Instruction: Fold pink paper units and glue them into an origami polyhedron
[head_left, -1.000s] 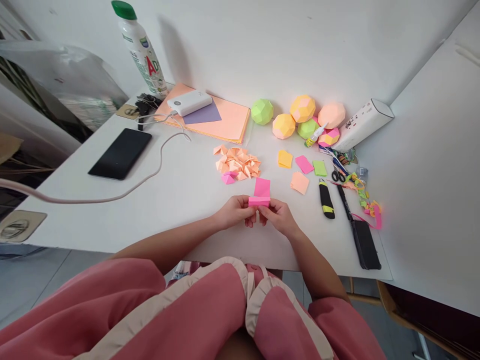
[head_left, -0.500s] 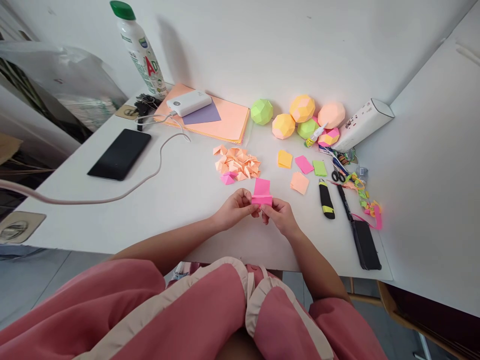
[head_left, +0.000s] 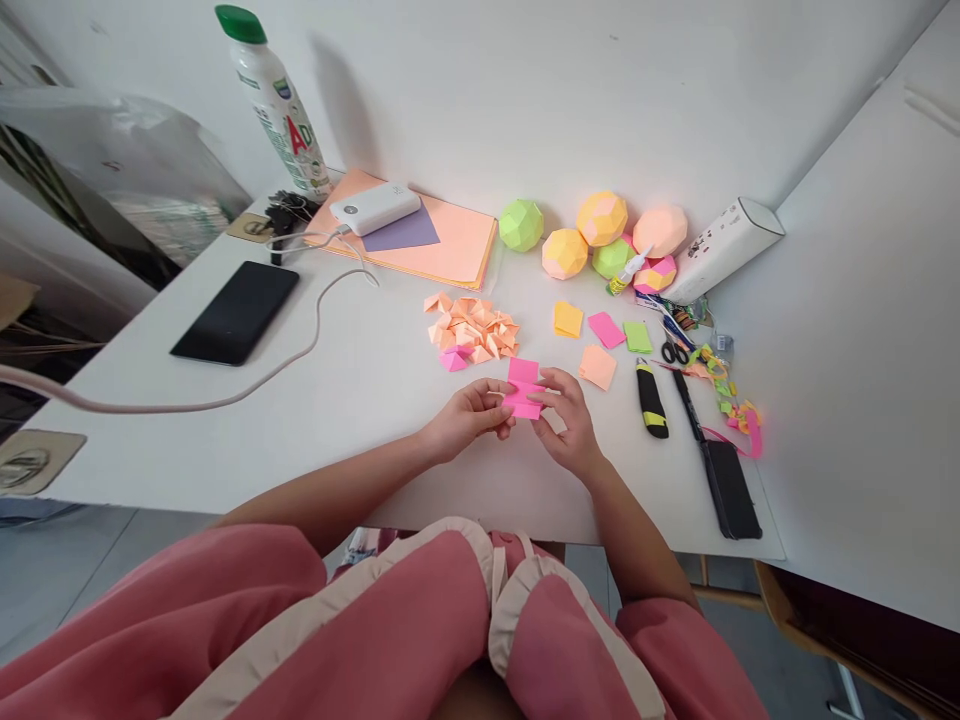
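Note:
A creased pink sheet of paper (head_left: 523,372) is held just above the front of the table, with fold lines running across it. My left hand (head_left: 476,412) pinches its left edge between thumb and fingers. At the right edge, my right hand (head_left: 566,415) has its fingers spread, with fingertips touching the sheet and the thumb apart below. Just beyond lies a pile of folded peach paper pieces (head_left: 480,328), with one folded pink piece (head_left: 454,358) at its near side.
Paper stacks in yellow (head_left: 568,320), pink (head_left: 606,330), green (head_left: 637,337) and peach (head_left: 598,367) lie to the right. A cutter (head_left: 652,400), scissors (head_left: 674,351) and a black phone-like case (head_left: 731,490) are farther right. Several paper balls (head_left: 602,218) line the wall; a tablet (head_left: 236,312) lies left.
My right hand has loosened from its pinch and spread its fingers. The pink sheet's lower part has opened flatter, while my left hand keeps its hold.

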